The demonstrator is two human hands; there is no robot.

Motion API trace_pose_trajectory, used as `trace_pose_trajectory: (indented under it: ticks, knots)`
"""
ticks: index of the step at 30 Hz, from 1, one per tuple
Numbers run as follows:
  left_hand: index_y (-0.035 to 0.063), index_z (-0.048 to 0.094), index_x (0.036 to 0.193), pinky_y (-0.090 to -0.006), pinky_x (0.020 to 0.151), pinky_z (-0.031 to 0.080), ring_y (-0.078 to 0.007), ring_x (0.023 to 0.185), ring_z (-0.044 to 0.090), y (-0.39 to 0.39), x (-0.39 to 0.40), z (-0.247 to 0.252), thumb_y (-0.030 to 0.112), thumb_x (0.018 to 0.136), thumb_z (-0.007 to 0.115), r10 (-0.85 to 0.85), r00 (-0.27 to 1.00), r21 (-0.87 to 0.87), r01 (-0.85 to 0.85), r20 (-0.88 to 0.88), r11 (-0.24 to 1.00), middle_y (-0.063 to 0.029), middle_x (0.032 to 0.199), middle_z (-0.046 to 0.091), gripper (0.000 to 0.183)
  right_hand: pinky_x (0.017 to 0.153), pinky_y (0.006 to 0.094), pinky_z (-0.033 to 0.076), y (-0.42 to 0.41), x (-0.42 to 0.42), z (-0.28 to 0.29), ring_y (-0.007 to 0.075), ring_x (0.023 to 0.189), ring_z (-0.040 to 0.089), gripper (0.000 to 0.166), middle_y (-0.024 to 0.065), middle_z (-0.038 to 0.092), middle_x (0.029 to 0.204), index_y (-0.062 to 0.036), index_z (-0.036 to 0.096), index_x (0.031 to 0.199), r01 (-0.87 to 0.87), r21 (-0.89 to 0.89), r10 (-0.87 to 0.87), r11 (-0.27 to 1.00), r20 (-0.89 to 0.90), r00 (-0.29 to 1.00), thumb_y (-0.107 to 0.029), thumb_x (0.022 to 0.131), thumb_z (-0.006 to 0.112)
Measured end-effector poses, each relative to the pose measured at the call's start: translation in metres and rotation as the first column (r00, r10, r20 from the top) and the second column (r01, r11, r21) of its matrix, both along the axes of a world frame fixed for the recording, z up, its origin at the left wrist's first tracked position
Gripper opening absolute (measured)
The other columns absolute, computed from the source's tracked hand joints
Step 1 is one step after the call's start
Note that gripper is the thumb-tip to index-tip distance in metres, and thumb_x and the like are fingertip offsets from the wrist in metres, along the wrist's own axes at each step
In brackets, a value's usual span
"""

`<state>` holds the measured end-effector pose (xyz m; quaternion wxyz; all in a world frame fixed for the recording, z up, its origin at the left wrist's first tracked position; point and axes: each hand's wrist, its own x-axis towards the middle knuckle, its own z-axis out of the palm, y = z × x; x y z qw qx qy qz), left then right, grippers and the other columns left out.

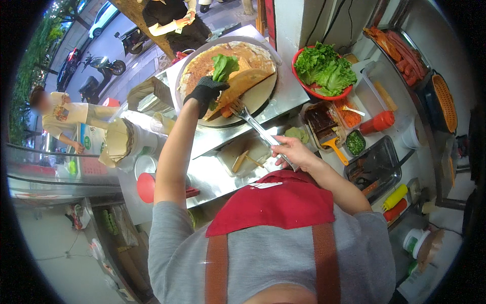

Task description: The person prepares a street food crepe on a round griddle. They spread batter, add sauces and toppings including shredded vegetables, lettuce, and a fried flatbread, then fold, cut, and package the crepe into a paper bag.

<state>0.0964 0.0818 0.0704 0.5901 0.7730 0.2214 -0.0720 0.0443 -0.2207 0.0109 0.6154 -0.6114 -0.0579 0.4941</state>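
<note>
My left hand [207, 93], in a black dotted glove, is closed around a green lettuce leaf [224, 67] above a round griddle [280, 81]. A browned crepe [205, 62] covers much of the griddle, its near side folded over towards the far side. The glove's fingertips lie against the folded part [246, 84]; the leaf's middle is hidden by the glove. My bare right hand [291, 151] grips metal tongs [262, 131]. Their tips reach under the fold's near edge, beside an orange-brown piece of filling [226, 111]; whether they clasp it is unclear.
Right of the griddle stand a red basket of lettuce [324, 70], a sauce tub with brush [322, 121], shredded carrot [351, 116], chopped greens [355, 143] and a black tray [376, 163]. Paper bags [117, 138] stand left. Two people [171, 22] are beyond the counter.
</note>
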Motion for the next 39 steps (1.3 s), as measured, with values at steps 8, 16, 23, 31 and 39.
trace_pose_trajectory:
  ticks: [8,16,23,31,39]
  knots:
    - [0.0103,0.055,0.077,-0.025,0.042,0.034,-0.0108,0.049,0.04,0.008,0.002,0.002,0.025,0.077,0.064,0.035,0.998,-0.018,-0.036,-0.042,0.999,0.0001,0.059,0.043,0.017,0.042,0.0188,0.042,-0.04,0.021,0.041,0.0088,0.056,0.057,0.047,0.0023,0.057,0.076,-0.0095,0.041,0.131,-0.032,-0.148,0.054,0.988,0.147,0.988,-0.016,0.087,0.054]
    - [0.0126,0.056,0.076,-0.0231,0.04,0.032,-0.0093,0.046,0.039,0.008,0.001,0.009,0.027,0.075,0.068,0.061,0.996,-0.051,-0.064,-0.062,0.997,0.0019,0.055,0.042,0.019,0.061,0.0371,0.047,-0.051,0.055,0.083,0.0267,0.062,0.062,0.044,0.0177,0.062,0.073,-0.0119,0.05,0.124,0.089,-0.465,0.367,0.881,0.79,0.491,-0.025,0.082,0.057]
    - [0.0141,0.055,0.078,-0.0224,0.039,0.032,-0.0086,0.044,0.038,0.006,-0.002,0.005,0.027,0.074,0.07,0.097,0.993,-0.118,-0.104,-0.063,0.988,0.0028,0.056,0.044,0.02,0.062,0.0396,0.045,-0.07,0.035,0.052,0.0284,0.07,0.058,0.057,0.0109,0.054,0.08,-0.0154,0.038,0.132,0.173,-0.528,0.478,0.831,0.838,0.262,-0.027,0.08,0.06]
    - [0.0135,0.053,0.073,-0.0235,0.04,0.031,-0.0091,0.045,0.039,0.01,0.002,-0.002,0.024,0.074,0.07,0.073,0.996,-0.13,-0.079,-0.05,0.988,0.0021,0.054,0.043,0.019,0.058,0.0349,0.046,-0.088,0.047,0.03,0.022,0.067,0.057,0.058,0.007,0.047,0.079,-0.0166,0.04,0.13,0.259,-0.526,0.575,0.81,0.797,-0.183,-0.018,0.077,0.062]
    - [0.013,0.055,0.075,-0.0229,0.04,0.031,-0.0086,0.044,0.039,0.005,-0.001,0.005,0.023,0.074,0.07,0.1,0.994,-0.126,-0.104,-0.034,0.987,0.0025,0.054,0.044,0.019,0.056,0.0308,0.047,-0.092,0.089,0.033,0.0179,0.072,0.059,0.048,0.0059,0.055,0.08,-0.0189,0.044,0.128,-0.041,-0.525,0.526,0.85,0.841,0.125,-0.018,0.082,0.057]
